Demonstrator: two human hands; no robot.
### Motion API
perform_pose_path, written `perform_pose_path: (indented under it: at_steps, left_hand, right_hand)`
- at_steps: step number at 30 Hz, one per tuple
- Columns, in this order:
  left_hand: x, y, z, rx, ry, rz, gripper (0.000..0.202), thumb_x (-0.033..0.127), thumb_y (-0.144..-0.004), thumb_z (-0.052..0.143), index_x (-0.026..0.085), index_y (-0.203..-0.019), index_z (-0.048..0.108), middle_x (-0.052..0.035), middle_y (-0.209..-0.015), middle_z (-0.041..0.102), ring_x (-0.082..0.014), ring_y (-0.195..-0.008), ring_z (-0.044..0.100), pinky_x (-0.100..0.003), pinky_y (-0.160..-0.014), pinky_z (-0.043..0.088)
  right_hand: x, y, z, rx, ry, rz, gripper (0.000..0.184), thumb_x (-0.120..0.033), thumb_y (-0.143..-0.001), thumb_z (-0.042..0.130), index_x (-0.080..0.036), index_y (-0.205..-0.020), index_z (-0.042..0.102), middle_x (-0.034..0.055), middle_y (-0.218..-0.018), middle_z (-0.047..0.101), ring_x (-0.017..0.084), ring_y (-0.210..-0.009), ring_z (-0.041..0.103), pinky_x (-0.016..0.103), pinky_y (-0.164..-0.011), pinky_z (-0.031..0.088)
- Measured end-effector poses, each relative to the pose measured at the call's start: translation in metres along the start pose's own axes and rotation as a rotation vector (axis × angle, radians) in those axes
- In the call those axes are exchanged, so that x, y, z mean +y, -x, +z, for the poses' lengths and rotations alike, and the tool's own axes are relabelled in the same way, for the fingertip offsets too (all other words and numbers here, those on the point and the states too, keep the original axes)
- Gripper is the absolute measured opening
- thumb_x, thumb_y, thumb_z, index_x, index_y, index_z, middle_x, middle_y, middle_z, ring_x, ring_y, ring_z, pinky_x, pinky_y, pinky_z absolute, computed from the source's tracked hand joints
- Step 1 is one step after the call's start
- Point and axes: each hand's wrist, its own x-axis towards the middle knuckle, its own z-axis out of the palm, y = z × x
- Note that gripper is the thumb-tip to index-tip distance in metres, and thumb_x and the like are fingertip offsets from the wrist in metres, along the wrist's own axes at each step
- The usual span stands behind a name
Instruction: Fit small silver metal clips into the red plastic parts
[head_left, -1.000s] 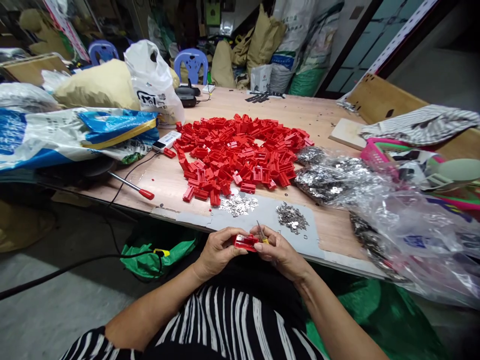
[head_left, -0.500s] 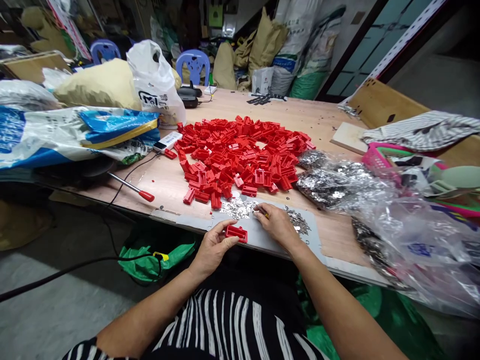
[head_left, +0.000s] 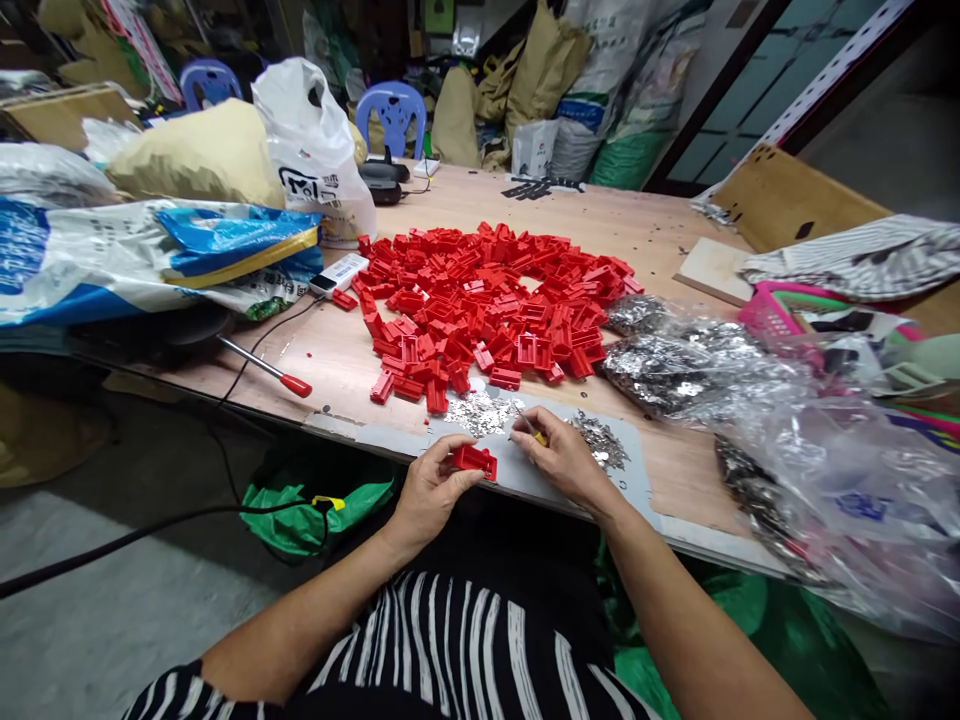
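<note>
My left hand grips a small red plastic housing just over the table's near edge. My right hand is closed round a thin tool with a yellow handle, its tip close to a heap of small shiny metal pieces on a grey mat. A second heap of darker metal pieces lies just right of that hand. Behind them spreads a big pile of red housings.
Clear bags of metal parts lie at the right, with a pink basket beyond. Blue and white sacks, a white plastic bag, a red-handled screwdriver and a remote occupy the left. A green bag sits under the table.
Both hands rose from my lap to the table edge. My right hand moved off the red housing and reached the tool toward the shiny metal heap; my left hand kept the housing.
</note>
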Motion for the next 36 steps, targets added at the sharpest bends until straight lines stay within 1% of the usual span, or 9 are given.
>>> perform_pose_path:
  at_steps: [2,4,8,13,19,23,30,33,36]
  left_hand:
    - [0.003,-0.001,0.001,-0.013,0.081,-0.037,0.040,0.029,-0.075,0.071,0.020,-0.113,0.063,-0.0040,-0.096,0.067,-0.0168,-0.086,0.062,-0.030,-0.084,0.050]
    - [0.005,-0.001,0.003,-0.025,0.180,-0.085,0.044,0.030,-0.074,0.072,0.020,-0.116,0.062,-0.0039,-0.096,0.067,-0.0170,-0.087,0.062,-0.032,-0.084,0.052]
    - [0.009,0.000,0.007,-0.043,0.325,-0.172,0.050,0.032,-0.073,0.074,0.021,-0.120,0.060,-0.0028,-0.091,0.066,-0.0162,-0.085,0.064,-0.033,-0.082,0.054]
    - [0.011,0.000,0.009,-0.058,0.340,-0.189,0.051,0.033,-0.073,0.074,0.022,-0.122,0.061,-0.0019,-0.088,0.066,-0.0142,-0.081,0.064,-0.031,-0.080,0.053]
    - [0.014,0.001,0.012,-0.064,0.346,-0.200,0.051,0.031,-0.073,0.074,0.021,-0.121,0.061,-0.0023,-0.087,0.065,-0.0133,-0.078,0.063,-0.029,-0.077,0.053]
    - [0.014,0.001,0.013,-0.070,0.356,-0.208,0.049,0.030,-0.072,0.075,0.022,-0.119,0.062,-0.0022,-0.089,0.065,-0.0127,-0.077,0.063,-0.028,-0.076,0.052]
    - [0.012,-0.002,0.012,-0.094,0.329,-0.188,0.046,0.030,-0.074,0.073,0.022,-0.118,0.063,-0.0021,-0.090,0.065,-0.0130,-0.078,0.061,-0.027,-0.075,0.050]
    - [0.010,-0.002,0.011,-0.123,0.293,-0.176,0.046,0.030,-0.074,0.073,0.022,-0.119,0.063,-0.0023,-0.091,0.066,-0.0128,-0.080,0.060,-0.027,-0.077,0.048]
    - [0.007,-0.003,0.011,-0.142,0.280,-0.161,0.046,0.030,-0.075,0.072,0.021,-0.119,0.063,-0.0027,-0.094,0.066,-0.0133,-0.082,0.060,-0.027,-0.079,0.048]
  right_hand:
    - [-0.009,0.010,-0.001,-0.054,-0.093,-0.020,0.016,-0.036,-0.088,0.052,-0.021,-0.090,0.057,-0.0001,-0.079,0.062,0.015,-0.067,0.053,0.027,-0.063,0.040]
    - [-0.018,0.020,0.001,-0.084,-0.119,-0.042,0.017,-0.036,-0.089,0.051,-0.021,-0.088,0.059,-0.0001,-0.077,0.061,0.014,-0.065,0.052,0.027,-0.062,0.040]
    - [-0.027,0.034,0.009,-0.061,-0.100,-0.113,0.011,-0.028,-0.089,0.050,-0.021,-0.086,0.059,0.0010,-0.078,0.063,0.015,-0.065,0.053,0.027,-0.063,0.041]
    - [-0.023,0.042,0.017,-0.013,-0.047,-0.214,0.009,-0.022,-0.090,0.049,-0.023,-0.089,0.057,0.0043,-0.084,0.063,0.018,-0.074,0.058,0.030,-0.068,0.044]
    - [-0.023,0.045,0.018,0.029,-0.023,-0.313,0.010,-0.021,-0.092,0.047,-0.024,-0.089,0.055,0.0050,-0.083,0.060,0.019,-0.077,0.057,0.031,-0.070,0.044]
    - [-0.025,0.046,0.016,0.002,-0.047,-0.323,0.010,-0.021,-0.092,0.047,-0.024,-0.088,0.056,0.0047,-0.082,0.059,0.019,-0.078,0.057,0.031,-0.070,0.045]
    - [-0.024,0.047,0.010,-0.131,-0.160,-0.279,0.007,-0.021,-0.090,0.053,-0.022,-0.088,0.060,0.0037,-0.085,0.060,0.016,-0.079,0.057,0.028,-0.070,0.044]
    - [-0.022,0.048,0.011,-0.133,-0.180,-0.207,0.005,-0.024,-0.089,0.056,-0.021,-0.089,0.060,0.0017,-0.083,0.060,0.014,-0.072,0.054,0.025,-0.065,0.041]
    - [-0.019,0.049,0.011,-0.102,-0.183,-0.125,0.015,-0.031,-0.086,0.060,-0.021,-0.097,0.058,-0.0019,-0.075,0.057,0.011,-0.061,0.046,0.024,-0.058,0.038]
